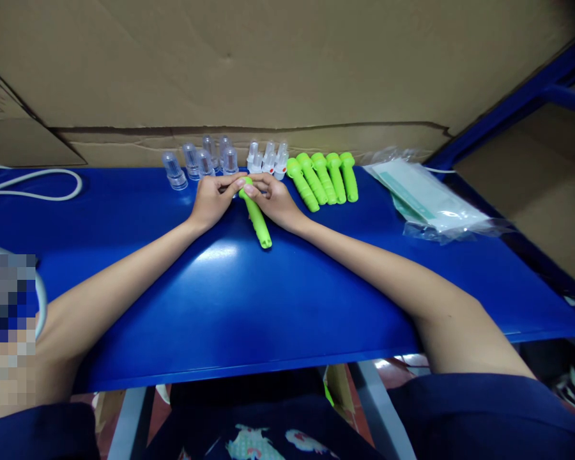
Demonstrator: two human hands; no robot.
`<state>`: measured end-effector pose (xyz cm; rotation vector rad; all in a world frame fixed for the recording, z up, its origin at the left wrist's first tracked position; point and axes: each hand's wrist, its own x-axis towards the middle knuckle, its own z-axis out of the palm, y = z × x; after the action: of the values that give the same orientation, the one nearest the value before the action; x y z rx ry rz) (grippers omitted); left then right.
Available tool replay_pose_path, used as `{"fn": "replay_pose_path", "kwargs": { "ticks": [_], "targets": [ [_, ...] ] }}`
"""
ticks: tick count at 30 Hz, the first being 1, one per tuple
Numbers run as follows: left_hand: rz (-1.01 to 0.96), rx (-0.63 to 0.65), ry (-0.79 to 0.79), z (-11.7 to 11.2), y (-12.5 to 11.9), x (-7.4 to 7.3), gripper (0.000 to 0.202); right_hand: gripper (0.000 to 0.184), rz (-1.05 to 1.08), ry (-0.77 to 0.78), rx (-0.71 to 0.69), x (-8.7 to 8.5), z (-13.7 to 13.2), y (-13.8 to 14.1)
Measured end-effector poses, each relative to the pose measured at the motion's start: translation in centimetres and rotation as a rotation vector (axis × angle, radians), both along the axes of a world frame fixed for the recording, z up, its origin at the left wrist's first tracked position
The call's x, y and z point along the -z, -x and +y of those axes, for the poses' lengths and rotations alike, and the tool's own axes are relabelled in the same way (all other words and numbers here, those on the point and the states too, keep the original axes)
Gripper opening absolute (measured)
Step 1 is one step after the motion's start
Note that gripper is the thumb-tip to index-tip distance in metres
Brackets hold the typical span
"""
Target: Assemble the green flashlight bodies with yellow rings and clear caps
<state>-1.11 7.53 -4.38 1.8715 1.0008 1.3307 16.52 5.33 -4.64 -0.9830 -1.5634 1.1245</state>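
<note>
A green plastic handle lies on the blue table, its narrow end toward me. Both hands meet at its far head end. My left hand curls its fingers onto the head from the left. My right hand pinches the same end from the right. Just behind the hands stand several clear plastic caps and three small white parts with red marks. Several more green handles lie side by side to the right of my right hand.
A clear plastic bag with white and green sheets lies at the table's right. A white cable loops at the far left. Cardboard walls the back. A blue frame bar rises at the right.
</note>
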Motion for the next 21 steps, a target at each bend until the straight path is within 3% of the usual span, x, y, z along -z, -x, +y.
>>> {"fn": "replay_pose_path", "kwargs": {
  "ticks": [7, 21],
  "targets": [
    [0.044, -0.029, -0.028, -0.4, 0.0, -0.2, 0.041, 0.071, -0.025, -0.070, 0.022, 0.3, -0.1, 0.0],
    [0.151, -0.123, -0.029, -1.5, -0.5, -1.2, 0.020, 0.065, -0.089, -0.207, 0.066, 0.5, -0.4, 0.0]
  ]
}}
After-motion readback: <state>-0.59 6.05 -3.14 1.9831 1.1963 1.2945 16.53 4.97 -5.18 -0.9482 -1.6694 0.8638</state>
